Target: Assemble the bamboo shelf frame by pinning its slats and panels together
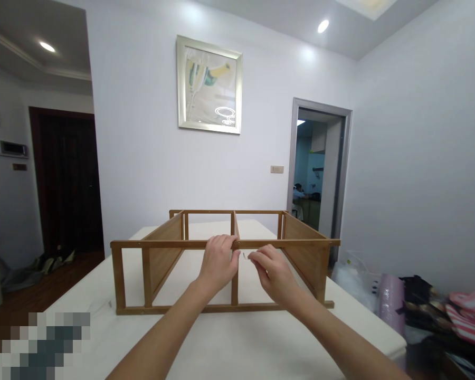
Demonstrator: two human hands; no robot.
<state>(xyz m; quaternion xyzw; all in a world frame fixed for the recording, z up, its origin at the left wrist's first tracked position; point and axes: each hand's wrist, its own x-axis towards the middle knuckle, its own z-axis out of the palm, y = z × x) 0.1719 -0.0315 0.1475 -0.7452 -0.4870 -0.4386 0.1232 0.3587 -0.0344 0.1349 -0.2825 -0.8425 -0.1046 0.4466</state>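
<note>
A brown wooden shelf frame (174, 244) lies on its side on the white table (257, 343), with panels at both ends and an upright in the middle. My left hand (218, 264) is closed over its upper near rail, right by the middle upright, thumb on the near side. Just to the right, my right hand (272, 269) pinches a small shiny piece (244, 255) between thumb and fingertips. That piece is thin and pale, too small to tell its exact kind. It points toward the middle upright, just below the rail.
At the table's right stand a pink roll (391, 306) and a heap of bags and striped cloth (469, 319). Clear plastic (101, 305) lies left of the frame. A framed picture (209, 84) hangs ahead. Through the doorway (320, 169) a person (298, 192) is visible.
</note>
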